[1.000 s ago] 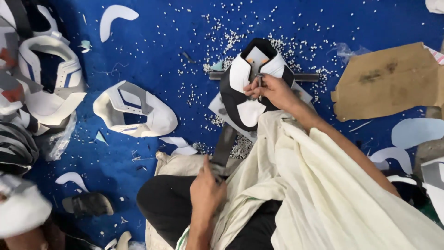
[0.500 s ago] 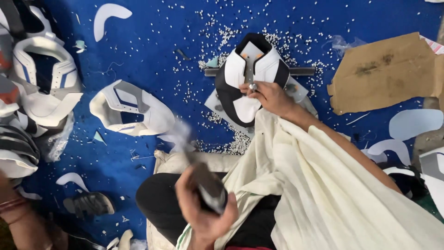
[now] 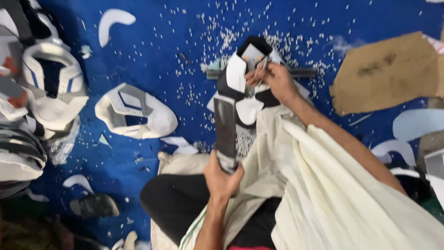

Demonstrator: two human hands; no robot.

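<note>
The left hand (image 3: pixel 223 178) grips a dark flat striking tool (image 3: pixel 226 129), fingers wrapped tight around its handle. Beyond its tip, the right hand (image 3: pixel 274 79) pinches a small metal punch (image 3: pixel 262 65) against the black-and-white shoe upper (image 3: pixel 243 90). The punching step seems underway; the next blow needs the punch upright.

Floor covering: blue sheet (image 3: pixel 152 41), strewn with small white flecks.
Shoe upper: white piece (image 3: pixel 134 111) lay left of centre.
Stack: white uppers (image 3: pixel 51 88) stood at the left edge.
Cardboard: brown scrap (image 3: pixel 384 74) lay at right.
Cutout: white crescent (image 3: pixel 113 21), possibly foam.
</note>
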